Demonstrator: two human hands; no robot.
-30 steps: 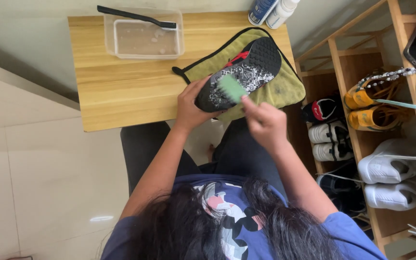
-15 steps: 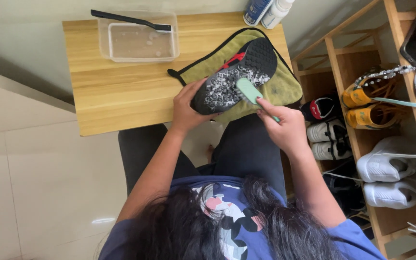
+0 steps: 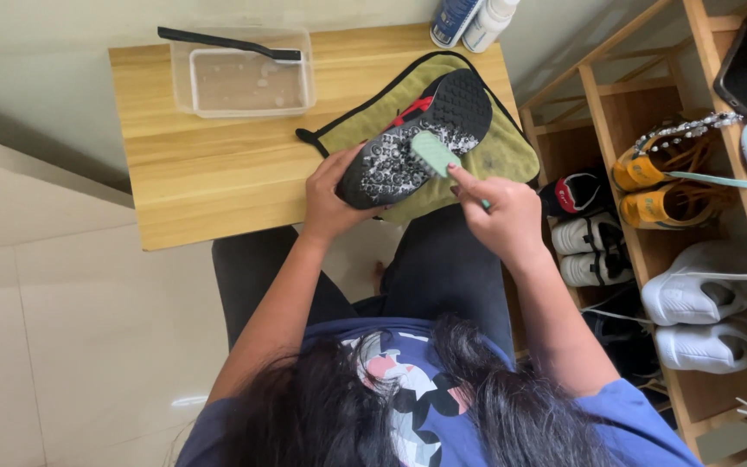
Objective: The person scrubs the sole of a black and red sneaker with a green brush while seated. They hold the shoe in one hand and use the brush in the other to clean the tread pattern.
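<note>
Brush (image 3: 432,153) moved midsole; shoe (image 3: 415,138) points upper-right.

The wooden table (image 3: 218,186) bears a clear tub (image 3: 244,82), an olive cloth (image 3: 494,151) and apparently two bottles (image 3: 473,17).

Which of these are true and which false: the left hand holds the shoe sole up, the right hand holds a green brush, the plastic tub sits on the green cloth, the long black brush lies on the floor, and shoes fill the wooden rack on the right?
1. The left hand holds the black shoe sole up. True.
2. The right hand holds a green brush against the sole. True.
3. The clear plastic tub sits on the green cloth. False: it sits on the bare wooden table, beside the cloth.
4. The long black brush lies on the floor. False: it rests across the tub's rim.
5. Shoes fill the wooden rack. True.
</note>
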